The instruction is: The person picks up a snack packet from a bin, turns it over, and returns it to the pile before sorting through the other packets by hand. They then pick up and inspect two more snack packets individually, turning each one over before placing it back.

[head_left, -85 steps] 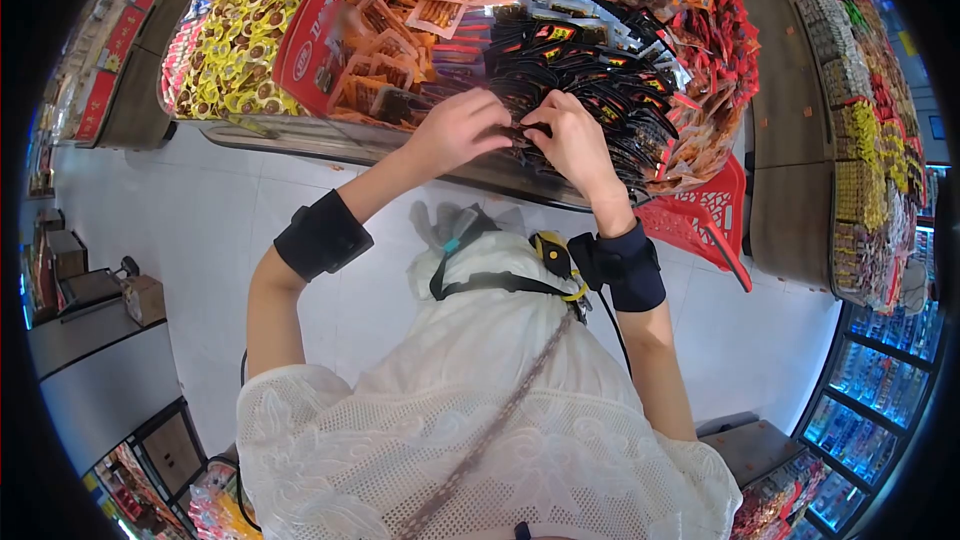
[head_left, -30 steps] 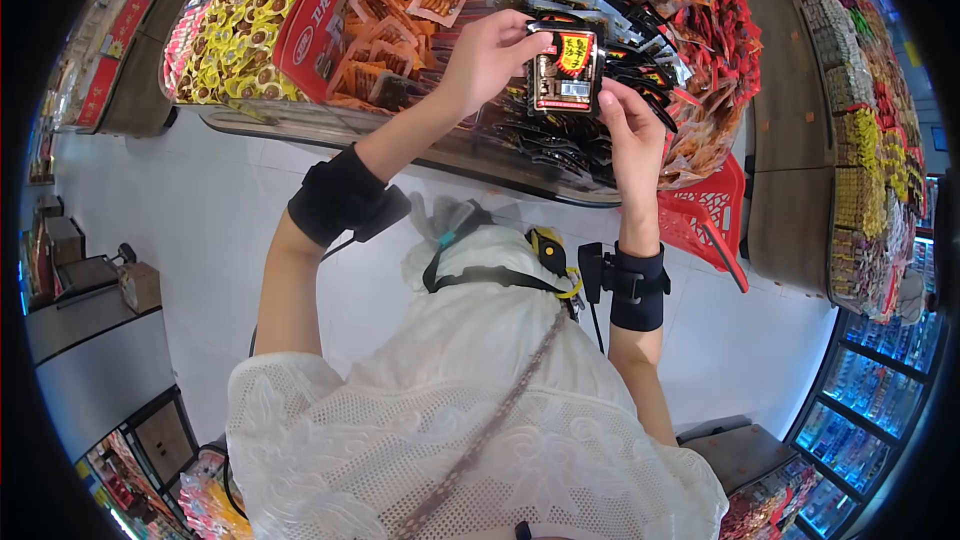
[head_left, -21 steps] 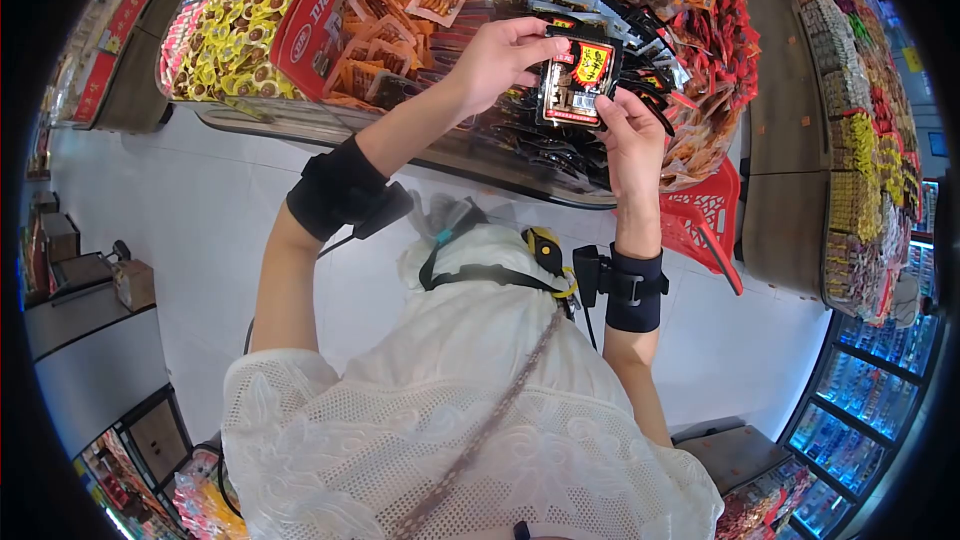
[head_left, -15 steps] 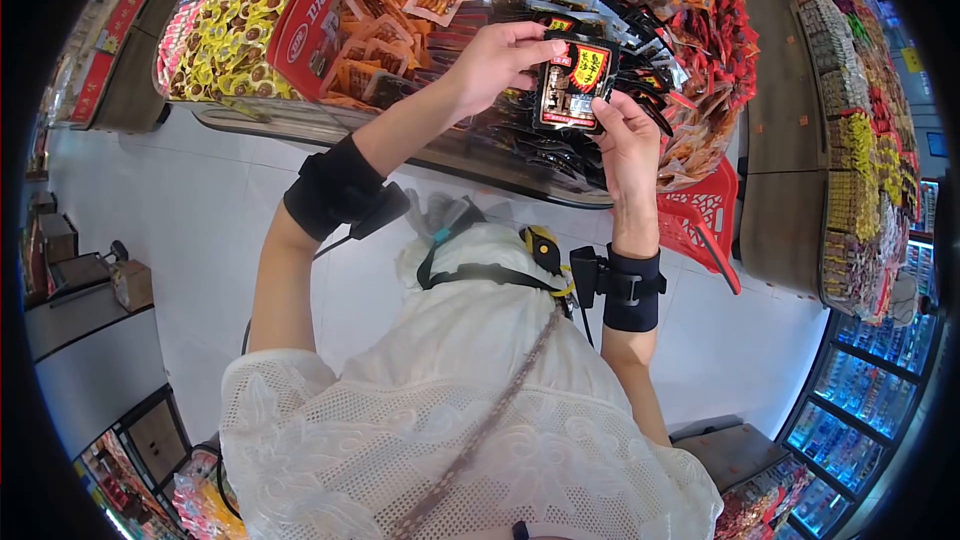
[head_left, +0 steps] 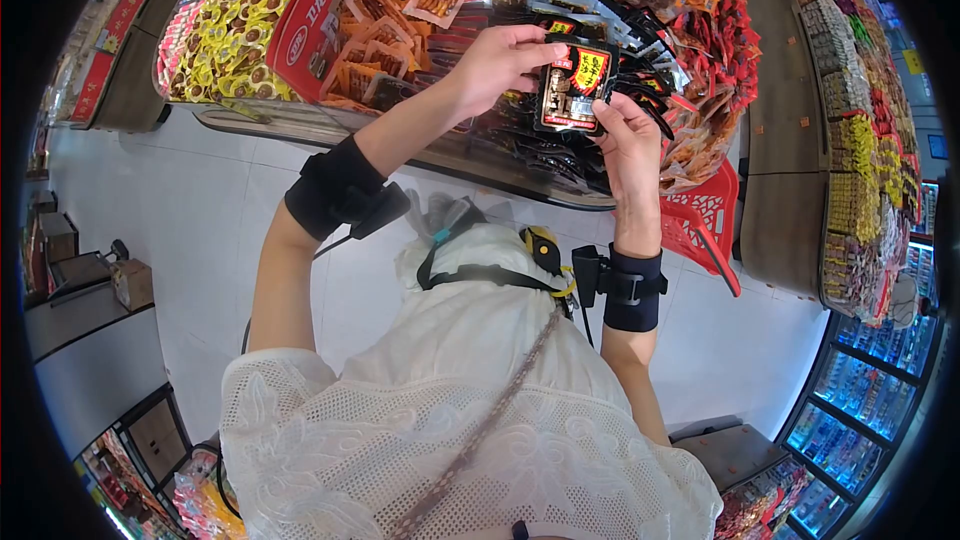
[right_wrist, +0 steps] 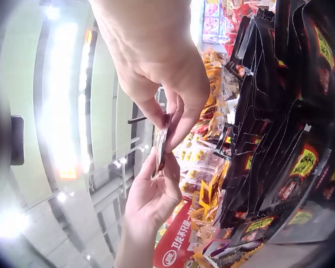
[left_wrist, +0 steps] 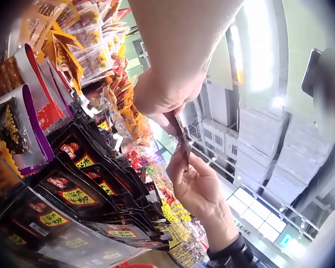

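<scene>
A small flat black snack packet [head_left: 571, 105] with red and yellow print is held up between both hands, its printed face toward the head camera. My left hand [head_left: 500, 68] pinches its upper left corner with thumb and fingers. At the lower right edge, my right hand [head_left: 630, 145] pinches it between thumb and fingers. From the left wrist, the packet [left_wrist: 182, 142] shows nearly edge-on between the two hands. Behind and below it, similar black packets [head_left: 545, 145] stand packed in rows in the display bin.
Orange snack packets [head_left: 385, 45] lie left of the black ones, beside a red sign board [head_left: 300, 35]. Yellow-wrapped snacks [head_left: 245, 35] fill the far left. A red basket [head_left: 700, 215] sits right of the bin's front edge [head_left: 420, 155]. Stocked shelves [head_left: 860, 140] line the right.
The hands were close together low over the black packets; they have since spread and raised one packet, face showing. Lately it has shifted slightly right and down, then stayed almost still.
</scene>
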